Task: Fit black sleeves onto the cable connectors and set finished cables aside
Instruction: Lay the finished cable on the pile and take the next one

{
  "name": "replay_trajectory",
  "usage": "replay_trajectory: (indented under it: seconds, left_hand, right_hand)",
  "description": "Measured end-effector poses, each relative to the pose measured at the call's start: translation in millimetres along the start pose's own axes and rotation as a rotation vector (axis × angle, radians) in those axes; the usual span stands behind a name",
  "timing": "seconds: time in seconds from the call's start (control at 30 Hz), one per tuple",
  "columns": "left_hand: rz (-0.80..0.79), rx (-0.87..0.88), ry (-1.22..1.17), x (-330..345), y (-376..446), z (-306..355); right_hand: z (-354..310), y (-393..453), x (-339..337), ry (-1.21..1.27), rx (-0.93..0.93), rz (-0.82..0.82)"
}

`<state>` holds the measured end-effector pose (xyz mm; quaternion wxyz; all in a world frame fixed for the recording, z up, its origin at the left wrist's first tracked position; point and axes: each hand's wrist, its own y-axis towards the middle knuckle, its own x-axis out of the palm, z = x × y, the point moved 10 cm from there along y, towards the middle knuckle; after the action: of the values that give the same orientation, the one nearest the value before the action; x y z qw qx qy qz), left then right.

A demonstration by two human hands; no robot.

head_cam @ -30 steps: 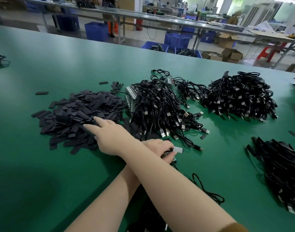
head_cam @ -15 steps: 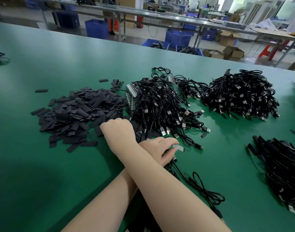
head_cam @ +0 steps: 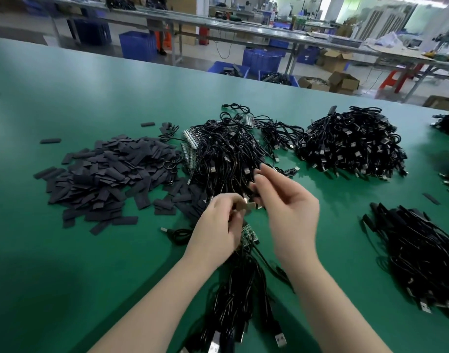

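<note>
My left hand (head_cam: pixel 215 225) pinches a cable connector (head_cam: pixel 247 206) above the green table (head_cam: pixel 91 276); a small green circuit board (head_cam: pixel 249 234) shows just below its fingers. My right hand (head_cam: pixel 289 210) is close on the right, its thumb and fingers pinching a black sleeve (head_cam: pixel 254 191) right by the connector's tip. The picture is blurred there, so I cannot tell whether sleeve and connector touch. A bundle of black cables (head_cam: pixel 233 301) trails from my left hand toward me. The loose pile of black sleeves (head_cam: pixel 103 179) lies to the left.
A heap of black cables (head_cam: pixel 226 154) lies just behind my hands, and a bigger heap (head_cam: pixel 350 143) sits at the back right. Another stack of cables (head_cam: pixel 422 253) lies at the right. Stray sleeves (head_cam: pixel 50 140) dot the table. Blue crates (head_cam: pixel 138 45) stand beyond the far edge.
My right arm has uncrossed, coming back from the sleeve pile on the left to the right of my left hand. Both hands have lifted and met in the middle.
</note>
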<state>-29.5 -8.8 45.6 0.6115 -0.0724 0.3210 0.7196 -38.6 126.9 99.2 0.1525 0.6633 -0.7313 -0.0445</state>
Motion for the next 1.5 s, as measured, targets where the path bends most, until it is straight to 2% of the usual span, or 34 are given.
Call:
replay_trajectory:
  seconds: [0.1,0.3,0.43,0.57,1.0,1.17,1.33,1.5]
  left_hand:
    - [-0.001,-0.017,-0.072,3,-1,-1]
    - [-0.047,0.049,-0.021,8,-7,11]
    - [-0.016,0.095,-0.016,5,-8,19]
    - [-0.038,0.109,-0.027,9,-8,21]
    - [-0.196,0.113,-0.041,27,-11,18]
    - [-0.156,0.055,-0.072,25,-10,10]
    - [-0.117,0.023,-0.099,20,-8,5]
    - [-0.077,0.027,-0.095,13,-6,5]
  right_hand:
    - [25,-2,-39,0.014,0.127,0.074]
    - [60,-11,-67,0.193,0.299,0.150]
    - [61,-16,-63,0.201,0.290,0.088]
    - [54,-18,-56,0.090,0.222,0.039]
    - [35,-23,-56,-0.108,-0.043,0.081]
    - [33,-25,-54,-0.092,-0.043,0.057]
    - [33,-24,-44,-0.120,0.019,-0.035]
    - [40,-21,-38,-0.255,0.111,-0.138]
